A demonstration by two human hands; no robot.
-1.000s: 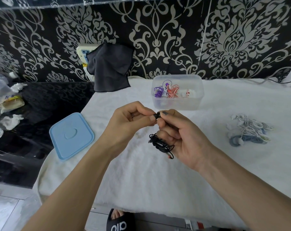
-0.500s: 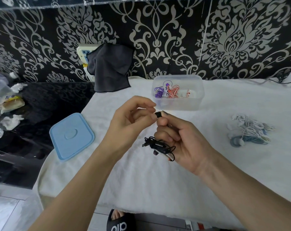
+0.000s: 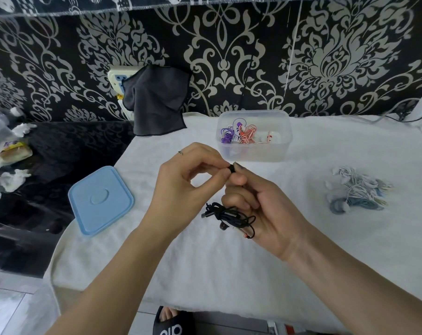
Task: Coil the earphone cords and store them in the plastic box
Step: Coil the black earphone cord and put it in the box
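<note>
Over the middle of the white-covered tabletop (image 3: 229, 262), the left hand (image 3: 181, 189) and the right hand (image 3: 265, 209) meet, both pinching a small black earbud (image 3: 232, 168) between fingertips. A bundle of black cord (image 3: 226, 215) hangs from the right hand's curled lower fingers. Near the far edge stands an open clear plastic box (image 3: 253, 154) holding purple and orange coiled cords. A blue lid (image 3: 100, 199) lies flat by the left edge. A tangle of white and blue earphones (image 3: 359, 192) lies toward the right edge.
</note>
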